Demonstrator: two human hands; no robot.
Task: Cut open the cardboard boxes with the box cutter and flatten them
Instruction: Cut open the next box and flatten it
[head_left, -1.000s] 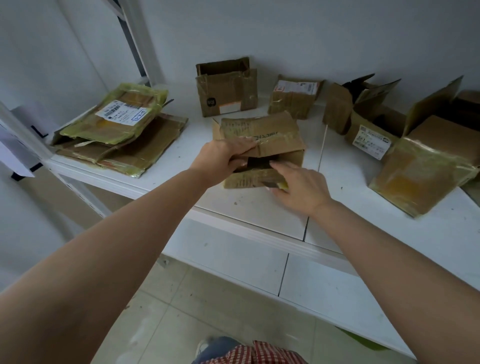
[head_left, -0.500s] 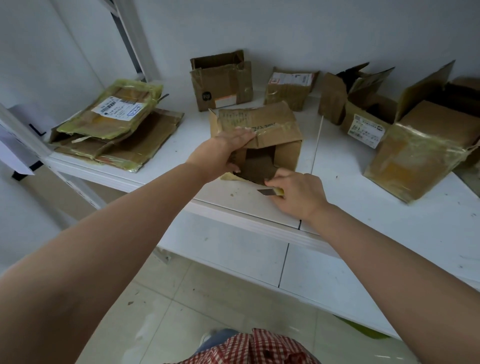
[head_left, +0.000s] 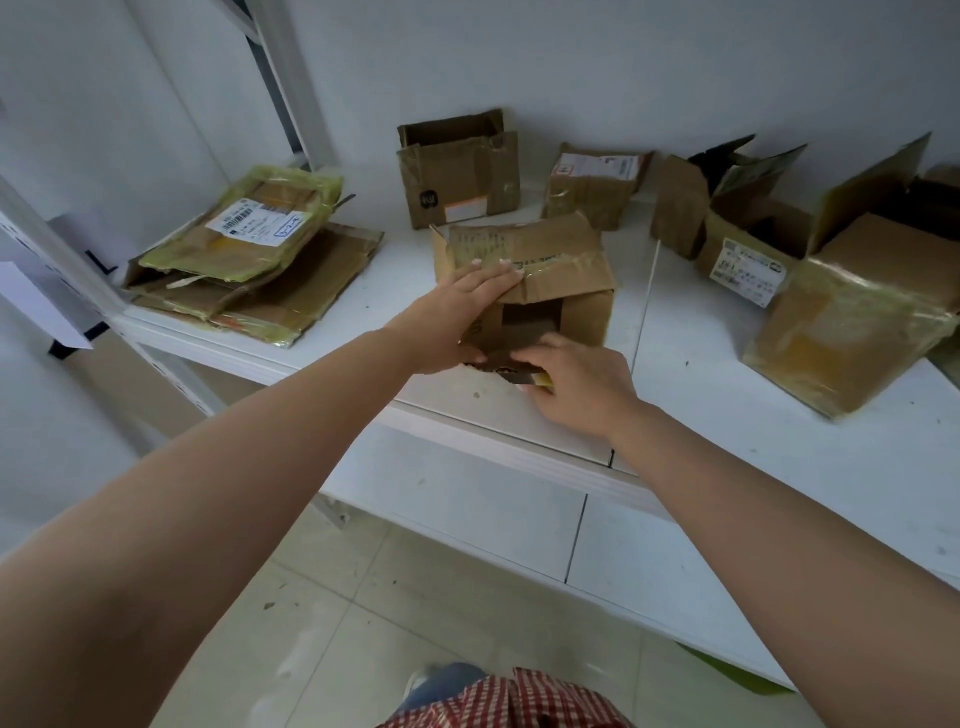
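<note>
Overhead, white shelf (head_left: 727, 415) — scuffed, against a pale wall (head_left: 623, 67)

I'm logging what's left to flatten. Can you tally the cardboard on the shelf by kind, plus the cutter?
Boxes still standing: 5 (centre box, open back box, small labelled box, open-flapped box, large taped box)
Flattened stack: 1, layers uncountable
Box cutter: 1, in the right hand
Total: 7; anything at the right edge is too cropped to count
</note>
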